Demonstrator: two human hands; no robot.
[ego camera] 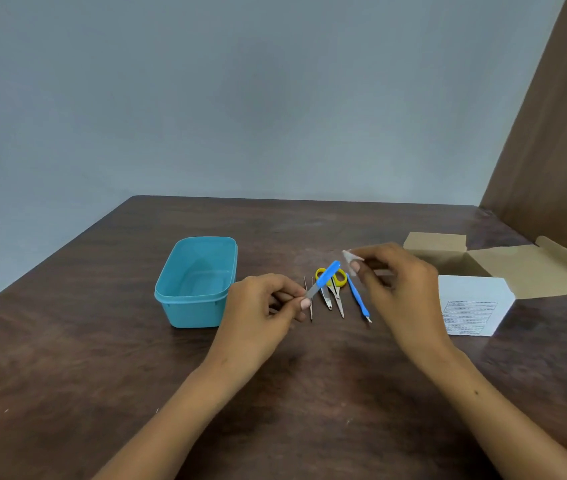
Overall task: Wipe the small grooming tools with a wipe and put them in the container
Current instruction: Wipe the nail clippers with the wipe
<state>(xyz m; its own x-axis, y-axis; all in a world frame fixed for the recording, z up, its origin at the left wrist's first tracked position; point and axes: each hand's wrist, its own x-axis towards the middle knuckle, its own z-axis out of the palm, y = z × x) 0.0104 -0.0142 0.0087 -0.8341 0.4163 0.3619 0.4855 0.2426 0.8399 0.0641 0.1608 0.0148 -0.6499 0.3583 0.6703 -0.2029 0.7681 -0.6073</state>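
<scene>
Left of centre on the dark brown wooden table there's a teal rectangular plastic container, lid off and open side up, looks like nothing in it.

Just right of that, the left hand is pinching the metal end of a small blue-handled nail file between thumb and fingertips, with the blue end tilted up and to the right, lifted off the table.

Under and behind the file, laid out in a little row in the middle of the frame: thin metal tweezers, a pair of small yellow-handled scissors with the blades pointing toward the person, and a slim blue-handled cuticle pusher. There might be another small metal tool next to the scissors, but it's hard to tell.

The right hand is up just right of those, fingers curled, gripping a small white wipe at its fingertips. The wipe is close to the file's blue end but not touching it.

Far right of the frame, a white cardboard box with printed text sits with its brown flaps open.
</scene>
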